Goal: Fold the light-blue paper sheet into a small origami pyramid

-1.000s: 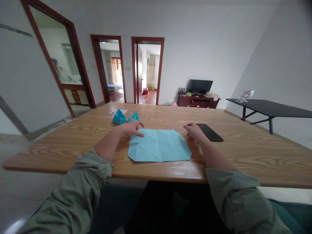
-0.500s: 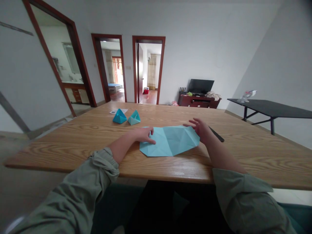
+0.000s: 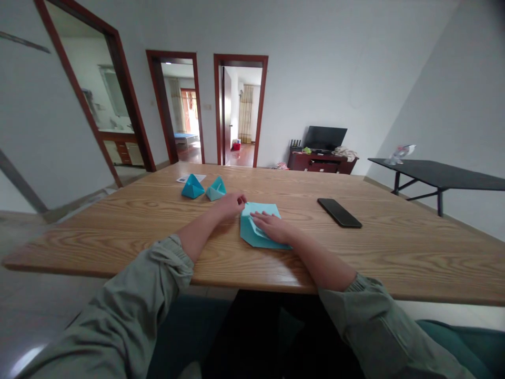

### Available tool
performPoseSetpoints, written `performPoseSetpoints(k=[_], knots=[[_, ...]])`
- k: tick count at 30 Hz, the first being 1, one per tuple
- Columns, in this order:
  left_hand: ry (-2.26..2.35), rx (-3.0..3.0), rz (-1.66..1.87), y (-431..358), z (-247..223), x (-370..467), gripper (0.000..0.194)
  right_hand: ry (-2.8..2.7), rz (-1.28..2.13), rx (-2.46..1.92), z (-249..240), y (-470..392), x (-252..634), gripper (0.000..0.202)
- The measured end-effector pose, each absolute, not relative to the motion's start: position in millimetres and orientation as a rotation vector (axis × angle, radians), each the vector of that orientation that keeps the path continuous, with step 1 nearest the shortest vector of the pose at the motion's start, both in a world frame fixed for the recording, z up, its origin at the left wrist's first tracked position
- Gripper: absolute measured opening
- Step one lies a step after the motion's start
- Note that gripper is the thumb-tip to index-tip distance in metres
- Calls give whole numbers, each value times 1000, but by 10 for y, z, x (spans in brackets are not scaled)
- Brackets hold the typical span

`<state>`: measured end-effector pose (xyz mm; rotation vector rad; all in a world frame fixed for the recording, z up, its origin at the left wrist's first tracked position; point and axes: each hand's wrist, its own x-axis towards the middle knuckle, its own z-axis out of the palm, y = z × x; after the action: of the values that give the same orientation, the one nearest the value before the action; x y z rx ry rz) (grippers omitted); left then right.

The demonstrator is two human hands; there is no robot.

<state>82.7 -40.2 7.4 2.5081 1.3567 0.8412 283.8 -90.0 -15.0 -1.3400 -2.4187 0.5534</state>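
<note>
A light-blue sheet of paper [image 3: 265, 208] lies on the table in front of me, its right part folded over onto the left. My right hand [image 3: 273, 227] rests on the folded layer, palm down with its fingers stretched out. A gap shows between the layers near its fingertips. At the upper left corner of the paper, my left hand [image 3: 232, 205] has its fingers closed around the edge; the exact pinch is partly hidden. Just beyond it stand a darker blue folded paper piece [image 3: 193, 187] and a paler folded paper piece [image 3: 216, 189].
A black phone [image 3: 339, 213] lies on the wooden table [image 3: 158, 221], right of the paper. Behind the folded pieces is a white printed slip [image 3: 199, 178]. Past the table are a TV on a cabinet [image 3: 323, 162] and a black table [image 3: 437, 173].
My right hand has moved left, bringing the paper's right part over onto the left. My left hand has gone from lying on the sheet to its upper left corner. The phone is now uncovered.
</note>
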Motion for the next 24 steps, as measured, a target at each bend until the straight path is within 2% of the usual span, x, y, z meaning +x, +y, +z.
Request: performPoseSetpoints(k=[3,7,10,15,24], knots=[[1320,2535,1137,-497,116,895,25,-2575,341,-1408,-260,-907,2811,61],[909,2681,680,-627,-29,1199,39,-2668,146,-1411,-291,-906,2781,55],[996,2604,425,-550,-201,1299,51,-2672,123,-1409,-287,-910,2780,55],[1274,2608,171,-259,-304,1090,59,-2705,107,-1381,-283,-927,2774,61],[1551,2525,28,-72,-288,882,67,-2685,113,-1399,-206,-1029,2759,65]])
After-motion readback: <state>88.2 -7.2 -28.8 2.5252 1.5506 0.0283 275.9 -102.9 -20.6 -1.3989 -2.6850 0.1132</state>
